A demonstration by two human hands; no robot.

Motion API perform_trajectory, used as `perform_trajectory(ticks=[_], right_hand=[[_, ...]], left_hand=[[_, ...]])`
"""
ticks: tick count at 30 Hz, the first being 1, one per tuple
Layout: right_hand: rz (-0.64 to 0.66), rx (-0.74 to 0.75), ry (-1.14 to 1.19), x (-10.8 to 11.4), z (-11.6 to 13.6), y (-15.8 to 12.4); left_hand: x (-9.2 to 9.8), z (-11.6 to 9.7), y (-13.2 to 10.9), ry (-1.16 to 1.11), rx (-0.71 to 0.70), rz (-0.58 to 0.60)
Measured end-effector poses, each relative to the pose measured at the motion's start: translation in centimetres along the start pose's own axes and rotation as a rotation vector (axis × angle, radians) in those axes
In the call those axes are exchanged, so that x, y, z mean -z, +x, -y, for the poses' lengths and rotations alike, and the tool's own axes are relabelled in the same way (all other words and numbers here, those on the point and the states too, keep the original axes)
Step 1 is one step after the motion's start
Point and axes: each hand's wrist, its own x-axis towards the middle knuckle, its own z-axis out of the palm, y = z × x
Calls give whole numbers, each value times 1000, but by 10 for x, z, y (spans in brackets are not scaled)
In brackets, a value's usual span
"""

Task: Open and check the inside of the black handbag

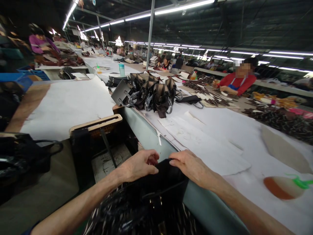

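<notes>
A black handbag with small metal fittings is close in front of me at the bottom of the head view, its top gaping. My right hand pinches the upper rim, fingers over the edge. At the opposite end of the opening is my left hand, its fingers curled but apart from the thumb, and I see nothing between them. The thumb lies close to the bag's rim; whether it touches cannot be made out. Below the bag, a black-and-white patterned surface shows, partly in shadow.
Several finished-looking black bags stand on the white-covered table. A bottle of brown liquid with a green nozzle lies at right. Left are a narrow padded stand and another black bag. A person in red works across the table.
</notes>
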Motion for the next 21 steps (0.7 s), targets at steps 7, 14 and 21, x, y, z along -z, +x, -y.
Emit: perform_trajectory(ticks=[7, 14, 21], right_hand=[[51, -75, 33, 5, 6, -1], [96, -226, 114, 3, -1, -18], [190, -282, 240, 2, -4, -31]], left_hand=[[14, 32, -42, 73, 124, -163], [8, 50, -29, -174, 11, -156], [-7, 56, -20, -417, -3, -70]])
